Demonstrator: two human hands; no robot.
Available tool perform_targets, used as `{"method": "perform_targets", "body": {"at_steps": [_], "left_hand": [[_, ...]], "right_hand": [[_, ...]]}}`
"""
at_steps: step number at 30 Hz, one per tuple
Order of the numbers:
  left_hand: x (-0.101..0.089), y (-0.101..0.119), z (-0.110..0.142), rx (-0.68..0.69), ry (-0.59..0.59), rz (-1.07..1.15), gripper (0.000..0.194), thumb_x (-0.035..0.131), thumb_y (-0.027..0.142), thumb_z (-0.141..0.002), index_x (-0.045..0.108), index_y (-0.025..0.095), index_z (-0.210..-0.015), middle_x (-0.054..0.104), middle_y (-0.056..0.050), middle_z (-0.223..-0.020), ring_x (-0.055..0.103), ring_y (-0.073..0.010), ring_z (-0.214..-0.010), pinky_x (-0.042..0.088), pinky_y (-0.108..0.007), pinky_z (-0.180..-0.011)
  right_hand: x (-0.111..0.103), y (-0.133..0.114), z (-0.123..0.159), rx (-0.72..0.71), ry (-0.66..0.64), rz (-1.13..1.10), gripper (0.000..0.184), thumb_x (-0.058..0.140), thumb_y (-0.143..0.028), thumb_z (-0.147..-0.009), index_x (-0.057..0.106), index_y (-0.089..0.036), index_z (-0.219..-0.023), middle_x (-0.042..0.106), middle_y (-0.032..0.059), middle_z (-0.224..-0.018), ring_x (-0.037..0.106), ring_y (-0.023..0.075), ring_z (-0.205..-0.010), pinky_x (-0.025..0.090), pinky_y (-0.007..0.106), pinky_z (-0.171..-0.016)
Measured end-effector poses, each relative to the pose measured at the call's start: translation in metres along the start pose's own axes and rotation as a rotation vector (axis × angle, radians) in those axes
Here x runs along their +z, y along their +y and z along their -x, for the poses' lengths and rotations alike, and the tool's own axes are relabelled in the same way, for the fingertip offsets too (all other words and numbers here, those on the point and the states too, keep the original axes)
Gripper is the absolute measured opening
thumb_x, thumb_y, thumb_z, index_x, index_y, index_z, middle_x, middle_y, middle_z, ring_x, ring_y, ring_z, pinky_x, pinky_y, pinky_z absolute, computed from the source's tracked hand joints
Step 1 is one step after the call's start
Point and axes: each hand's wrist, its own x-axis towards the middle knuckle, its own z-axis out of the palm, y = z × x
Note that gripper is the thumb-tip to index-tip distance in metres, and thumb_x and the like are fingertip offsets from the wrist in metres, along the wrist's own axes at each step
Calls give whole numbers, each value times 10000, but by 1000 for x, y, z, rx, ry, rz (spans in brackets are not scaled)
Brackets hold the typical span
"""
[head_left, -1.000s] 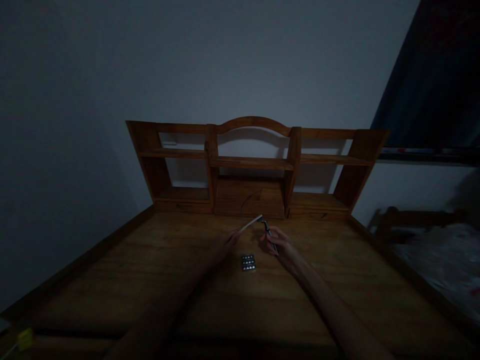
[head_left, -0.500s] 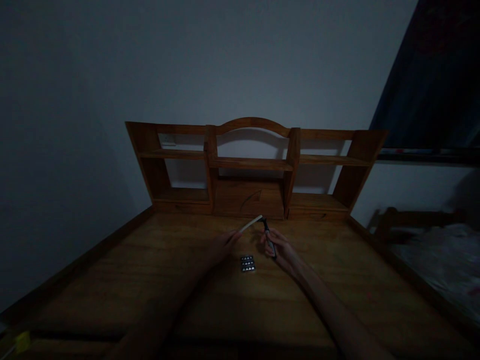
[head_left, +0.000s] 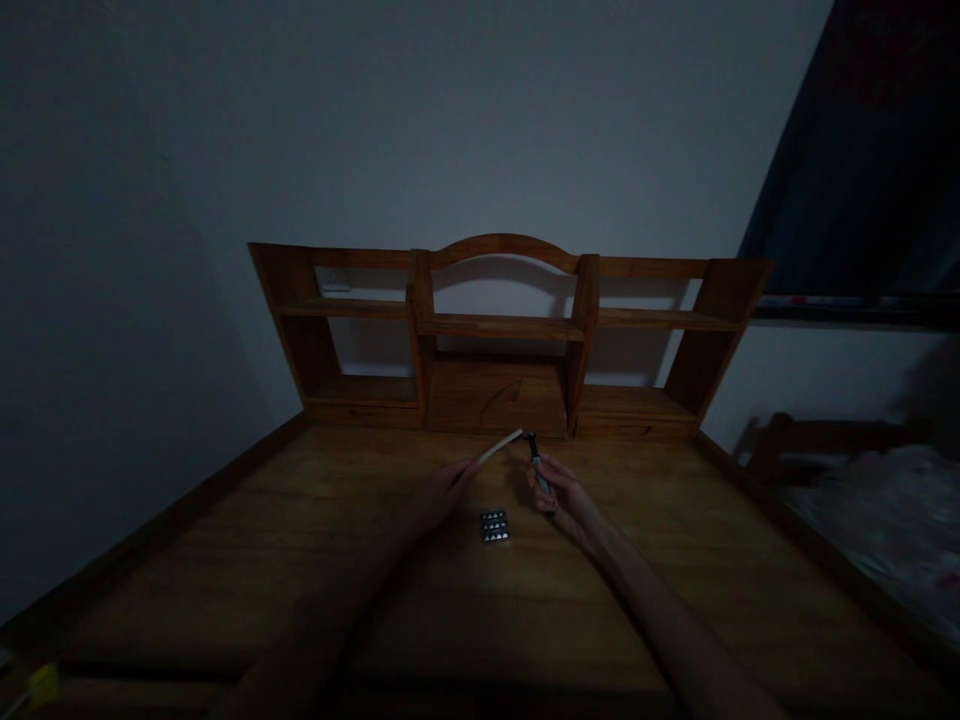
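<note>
My left hand [head_left: 450, 488] is closed on the near end of a thin pale stick [head_left: 500, 445], which slants up to the right. In my right hand [head_left: 561, 490] is a slim hand tool [head_left: 543, 478] with a grey handle and a dark head bent towards the stick. The head is close to the stick's far tip; whether they touch is too dark to tell. Between and below my hands, a small black holder [head_left: 495, 526] with rows of shiny silvery pieces lies on the wooden desk [head_left: 420, 620].
A wooden shelf unit [head_left: 501, 326] with several compartments stands at the desk's back edge, against a pale wall. At the right are a dark curtain [head_left: 877, 170] and a pale crumpled heap [head_left: 885, 510]. A yellow object [head_left: 43, 684] shows at the lower left.
My right hand has turned the tool slightly, so its head shows at a different angle and its handle looks lighter. The left hand and stick are almost unmoved.
</note>
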Motion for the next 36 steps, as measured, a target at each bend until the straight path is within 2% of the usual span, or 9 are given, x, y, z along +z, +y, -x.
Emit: {"method": "perform_targets", "body": {"at_steps": [6, 9, 13, 17, 22, 32, 36], "left_hand": [[2, -5, -2, 12, 19, 0, 479, 320, 537, -917, 656, 220, -1043, 698, -25, -1018, 623, -196, -917, 450, -294, -859], [2, -7, -1, -1, 7, -5, 473, 320, 536, -918, 651, 223, -1046, 699, -23, -1009, 626, -196, -903, 460, -290, -820], [1, -7, -1, -6, 0, -22, 477, 310, 537, -920, 656, 218, -1000, 701, -22, -950, 631, -195, -860, 467, -289, -785], [2, -7, -2, 12, 14, -7, 460, 319, 528, -921, 654, 226, -1010, 696, -25, -991, 625, -194, -908, 456, -288, -839], [-1, -4, 0, -8, 28, -35, 484, 312, 542, -917, 650, 219, -1044, 698, -29, -995, 628, -201, -907, 460, -295, -824], [-2, 4, 1, 15, 11, -19, 473, 328, 544, -907, 658, 214, -988, 693, -37, -944, 620, -203, -859, 469, -308, -794], [-3, 4, 1, 36, -16, -12, 465, 319, 532, -915, 661, 220, -957, 690, -22, -873, 621, -191, -798, 464, -292, -761]], "right_hand": [[-1, 1, -1, 10, -32, 7, 224, 641, -259, -815, 622, -178, -1023, 557, 3, -707, 309, 49, -450, 205, 178, -404], [-2, 2, -1, 10, -47, -7, 220, 632, -261, -827, 627, -168, -1026, 554, 3, -699, 310, 42, -446, 191, 169, -403], [-6, 2, -3, -1, -28, -41, 211, 639, -259, -823, 629, -173, -1016, 554, -4, -689, 308, 37, -441, 205, 158, -397], [-11, 2, -6, -9, 9, -53, 211, 652, -258, -804, 623, -185, -1000, 559, -8, -676, 311, 45, -431, 216, 164, -387], [-13, 3, -7, -9, 25, -49, 217, 653, -245, -794, 622, -182, -1000, 558, -7, -686, 310, 48, -429, 210, 172, -385], [-6, 3, -2, 63, -33, 57, 277, 616, -351, -820, 630, -151, -1010, 619, 35, -694, 328, 54, -416, 240, 188, -386], [-11, 6, -5, 31, 8, 108, 311, 635, -360, -808, 633, -150, -1036, 614, 23, -700, 320, 45, -407, 223, 185, -381]]}}
